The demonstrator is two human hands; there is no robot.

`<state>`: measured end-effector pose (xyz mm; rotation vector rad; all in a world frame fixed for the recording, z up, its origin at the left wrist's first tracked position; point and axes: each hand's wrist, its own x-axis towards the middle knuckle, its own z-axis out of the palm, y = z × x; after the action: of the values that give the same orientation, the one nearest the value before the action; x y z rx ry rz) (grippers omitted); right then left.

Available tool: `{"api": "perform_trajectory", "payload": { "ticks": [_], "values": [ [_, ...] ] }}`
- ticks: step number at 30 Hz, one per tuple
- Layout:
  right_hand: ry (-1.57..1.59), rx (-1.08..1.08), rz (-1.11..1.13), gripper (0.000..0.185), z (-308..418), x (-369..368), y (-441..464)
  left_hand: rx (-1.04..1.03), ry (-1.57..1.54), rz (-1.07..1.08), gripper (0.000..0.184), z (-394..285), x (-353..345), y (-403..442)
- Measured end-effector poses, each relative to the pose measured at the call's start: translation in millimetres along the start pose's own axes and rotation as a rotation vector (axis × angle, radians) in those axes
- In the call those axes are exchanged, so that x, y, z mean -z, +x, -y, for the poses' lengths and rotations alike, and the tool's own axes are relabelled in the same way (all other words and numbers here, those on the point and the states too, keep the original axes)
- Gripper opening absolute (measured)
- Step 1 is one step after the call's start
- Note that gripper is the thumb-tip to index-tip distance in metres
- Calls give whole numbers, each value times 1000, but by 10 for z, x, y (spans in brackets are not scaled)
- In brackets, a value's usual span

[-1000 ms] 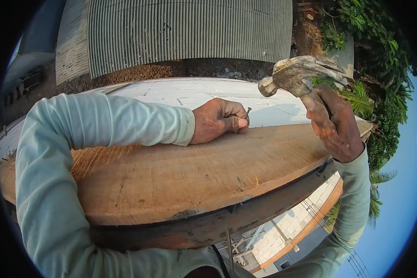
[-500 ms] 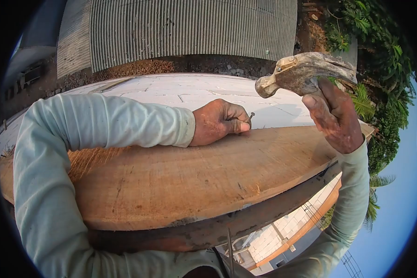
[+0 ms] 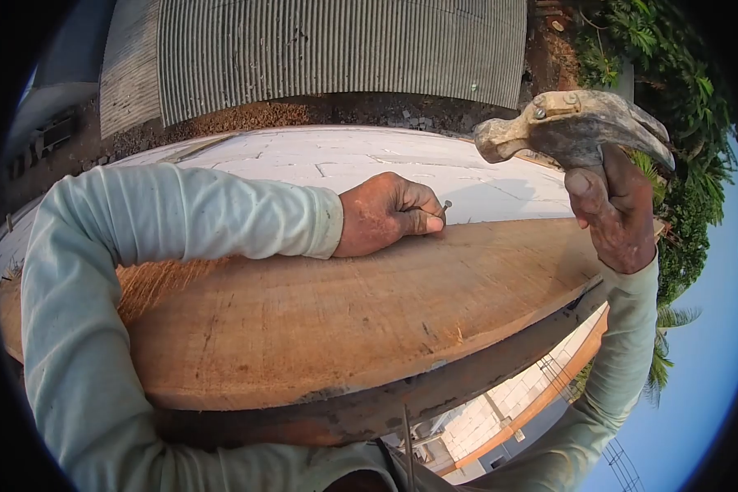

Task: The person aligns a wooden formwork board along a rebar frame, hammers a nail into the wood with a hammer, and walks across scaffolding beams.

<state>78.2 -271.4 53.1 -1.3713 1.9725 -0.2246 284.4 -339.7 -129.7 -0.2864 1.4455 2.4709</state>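
My left hand [image 3: 392, 216] is closed in a pinch around a nail [image 3: 447, 205], whose head sticks out past the fingertips. That hand rests at the far edge of a wide wooden board [image 3: 320, 320]. Raised at the right, my right hand [image 3: 615, 213] grips a worn claw hammer [image 3: 574, 127] close below its head. The hammer's striking face points left and its claw points right. Most of the handle is hidden by the hand.
A white block wall [image 3: 303, 152] runs behind the board, with a corrugated roof [image 3: 344, 53] beyond it. A dark beam [image 3: 369, 416] lies under the board's near edge. Green foliage [image 3: 689, 107] stands at the right, and a thin rod [image 3: 407, 443] rises near my body.
The hammer in my right hand has moved to the right and its head appears larger. My left hand has stayed almost still, still pinching the nail.
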Motion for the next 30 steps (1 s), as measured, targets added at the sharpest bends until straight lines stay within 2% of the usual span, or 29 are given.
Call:
{"api": "perform_trajectory", "payload": {
  "ticks": [2, 3, 4, 6, 7, 8, 10, 11, 13, 18, 20, 22, 25, 27, 28, 29, 30],
  "values": [
    [310, -50, -89, 48, -28, 104, -81, -27, -35, -11, 22, 8, -5, 7],
    [314, -5, -183, 46, 83, -33, -79, -28, -34, -7, 22, 3, -8, 8],
    [310, -6, -184, 46, 16, -111, -58, -1, -28, -11, 22, -5, -15, 2],
    [-491, 208, 339, 45, -222, -296, 7, 18, -12, -20, 22, -46, 1, 1],
    [-494, 208, 340, 45, -230, -282, 1, 46, 41, -16, 21, -52, 2, -2],
    [-420, 320, 162, 45, -253, -260, 2, 72, 95, -14, 21, -41, 14, 10],
    [-325, 405, -14, 45, -222, -227, -83, 48, 63, -11, 20, 20, -31, -11],
    [-138, 205, -42, 45, -116, -111, -79, 5, 51, -24, 20, 15, -11, 2],
    [52, 4, -62, 44, 3, 8, -88, 12, 51, -27, 19, 7, -18, 6],
    [37, 59, -48, 44, 24, -141, -15, 15, 67, -34, 19, 37, -12, 21],
    [-267, 188, 135, 47, -89, -260, 68, -14, 37, -35, 19, 68, -18, 48],
    [-397, 242, 91, 49, -91, -298, 61, -8, 52, -33, 20, 60, -25, 25],
    [-352, 91, 176, 46, -98, -200, 66, 8, 78, -21, 22, -47, -11, 9],
    [-211, 266, -6, 43, -27, -144, 48, 22, 84, 0, 23, -34, -33, 21],
    [-211, 264, -6, 43, 46, -118, 43, -4, 95, -20, 24, -19, -33, 27],
    [-19, 200, -99, 42, 145, -106, 35, -29, 103, -41, 25, 1, -34, 27],
    [42, 153, -133, 41, 138, -116, 11, -27, 102, -43, 25, 21, -36, 27]
  ]
}}
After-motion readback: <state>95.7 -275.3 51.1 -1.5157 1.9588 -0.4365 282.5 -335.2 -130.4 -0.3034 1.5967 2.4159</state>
